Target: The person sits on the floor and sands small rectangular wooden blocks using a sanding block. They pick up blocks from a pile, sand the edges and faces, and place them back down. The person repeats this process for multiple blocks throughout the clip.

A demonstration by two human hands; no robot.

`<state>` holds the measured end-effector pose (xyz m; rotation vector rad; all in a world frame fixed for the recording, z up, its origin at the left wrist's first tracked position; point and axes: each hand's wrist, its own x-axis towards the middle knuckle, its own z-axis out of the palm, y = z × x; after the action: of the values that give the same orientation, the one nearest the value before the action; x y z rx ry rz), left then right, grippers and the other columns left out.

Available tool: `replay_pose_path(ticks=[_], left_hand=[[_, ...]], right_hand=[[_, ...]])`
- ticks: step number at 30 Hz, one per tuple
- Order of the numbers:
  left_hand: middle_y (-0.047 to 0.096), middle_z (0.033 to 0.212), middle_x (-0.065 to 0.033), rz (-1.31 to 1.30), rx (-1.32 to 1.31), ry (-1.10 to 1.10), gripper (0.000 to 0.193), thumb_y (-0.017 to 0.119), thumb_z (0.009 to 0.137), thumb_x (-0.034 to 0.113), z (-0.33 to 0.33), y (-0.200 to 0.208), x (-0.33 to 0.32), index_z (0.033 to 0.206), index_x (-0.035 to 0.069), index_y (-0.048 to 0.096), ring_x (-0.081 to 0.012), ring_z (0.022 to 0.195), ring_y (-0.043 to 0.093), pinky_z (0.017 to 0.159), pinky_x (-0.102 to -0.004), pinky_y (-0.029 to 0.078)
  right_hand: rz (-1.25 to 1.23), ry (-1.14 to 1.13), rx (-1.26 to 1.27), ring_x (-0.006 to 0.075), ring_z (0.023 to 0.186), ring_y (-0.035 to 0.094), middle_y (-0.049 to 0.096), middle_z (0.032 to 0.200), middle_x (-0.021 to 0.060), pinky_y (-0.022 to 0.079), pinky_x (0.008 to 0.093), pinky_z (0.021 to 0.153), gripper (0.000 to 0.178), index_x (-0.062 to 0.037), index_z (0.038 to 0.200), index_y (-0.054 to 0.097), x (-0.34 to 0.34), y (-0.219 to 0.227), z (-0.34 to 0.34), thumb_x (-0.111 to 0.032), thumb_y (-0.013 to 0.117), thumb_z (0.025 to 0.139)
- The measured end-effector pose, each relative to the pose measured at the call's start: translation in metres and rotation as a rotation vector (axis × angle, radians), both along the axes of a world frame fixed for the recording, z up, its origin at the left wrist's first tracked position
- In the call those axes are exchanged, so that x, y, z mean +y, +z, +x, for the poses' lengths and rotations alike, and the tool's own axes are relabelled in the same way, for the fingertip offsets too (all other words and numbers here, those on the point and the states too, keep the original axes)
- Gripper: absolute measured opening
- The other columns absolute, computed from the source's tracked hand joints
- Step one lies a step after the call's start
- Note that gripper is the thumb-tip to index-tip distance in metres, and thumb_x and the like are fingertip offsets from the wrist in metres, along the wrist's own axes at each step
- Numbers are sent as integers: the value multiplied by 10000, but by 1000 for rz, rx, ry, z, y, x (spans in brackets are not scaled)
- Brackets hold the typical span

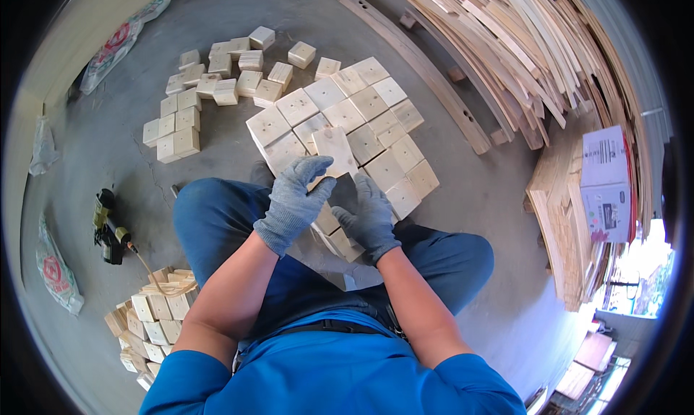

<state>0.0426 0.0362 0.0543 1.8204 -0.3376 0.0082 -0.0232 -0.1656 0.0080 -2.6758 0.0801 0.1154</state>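
Both my hands wear grey knit gloves and are close together over a stack of square pale wooden blocks [345,116] between my knees. My right hand [371,223] has its thumb and fingers round a small dark flat piece [344,191], perhaps sandpaper. My left hand [293,202] is just left of it, fingers stretched forward and thumb apart, its thumb tip by the dark piece's edge. Just ahead of the hands, a longer pale wooden block [334,149] lies on top of the stack. The gloves hide part of the stack's near side.
Loose wooden blocks [225,92] are scattered at the far left. Another pile of blocks [157,310] is at the near left, beside a black and yellow power tool [107,227] with a hose. Long boards [499,46] fill the far right, near a white and purple carton [606,187].
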Motion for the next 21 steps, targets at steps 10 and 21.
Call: replay_pose_path(ticks=[10,21], left_hand=[[780,1137,-94,24,11,-19,365,842,915,75,0,3,-6,1268,56,750,-182,1006,746,931,-337,594],[760,1162,-113,62,24,-56,385,840,888,58,5,25,-2,1260,64,741,-231,1039,751,945,-358,598]], right_hand=[[136,-188,-231,403,1130,723,718,1310,245,575,459,1013,623,-14,1399,671,-80,-31,55,-265,868,864],[-132,-200,248,389,1213,721,754,1266,258,559,465,1051,672,5,1294,721,-103,-18,170,-442,907,828]])
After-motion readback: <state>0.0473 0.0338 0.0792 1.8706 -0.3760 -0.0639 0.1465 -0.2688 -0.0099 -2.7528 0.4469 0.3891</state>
